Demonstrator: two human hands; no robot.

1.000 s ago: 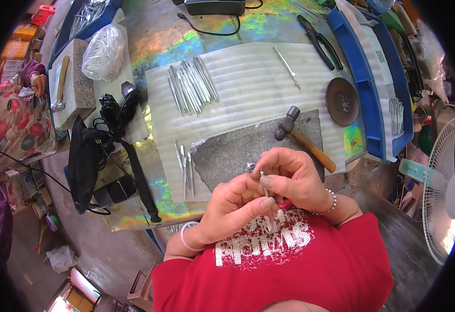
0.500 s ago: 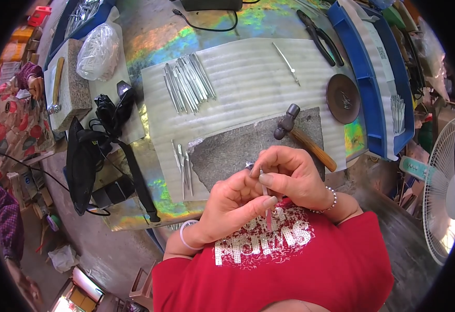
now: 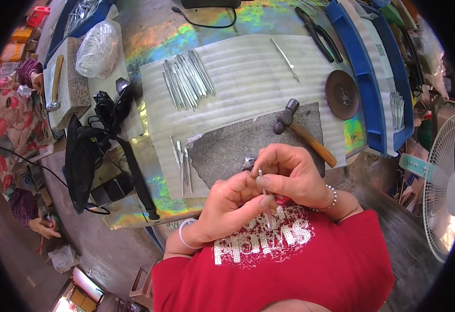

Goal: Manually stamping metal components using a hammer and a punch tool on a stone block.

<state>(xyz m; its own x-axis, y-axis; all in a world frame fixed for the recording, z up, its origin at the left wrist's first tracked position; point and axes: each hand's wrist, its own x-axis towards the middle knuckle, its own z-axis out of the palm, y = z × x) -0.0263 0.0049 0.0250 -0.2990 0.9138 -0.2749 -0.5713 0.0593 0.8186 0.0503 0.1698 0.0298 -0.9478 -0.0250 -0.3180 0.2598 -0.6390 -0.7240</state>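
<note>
In front of my chest, both hands are closed on one slim silver metal rod. The rod (image 3: 269, 221) slants down across the red shirt, and its upper end pokes up between my fingertips. My left hand (image 3: 238, 203) pinches its middle between thumb and fingers. Higher up, the thumb and forefinger of my right hand (image 3: 295, 174) grip near the top end. My fingers hide part of it. Just beyond my hands lies a grey stone slab (image 3: 222, 151), a small shiny piece (image 3: 249, 163) by its near edge. A ball-peen hammer (image 3: 305, 135) rests on the slab's right side.
Silver rods (image 3: 188, 78) lie bundled on the white foam sheet (image 3: 238, 57), with a single pointed tool (image 3: 285, 60) to their right. Farther right are a brown round dish (image 3: 342, 96), pliers (image 3: 319, 36) and a blue bin (image 3: 375, 104). A fan (image 3: 446, 187) stands right; a co-worker's hand (image 3: 45, 227) shows left.
My hands keep nearly the same hold, with the rod slightly shifted between my fingers. At the left, the co-worker's lower arm has moved up and inward. The view has tilted slightly.
</note>
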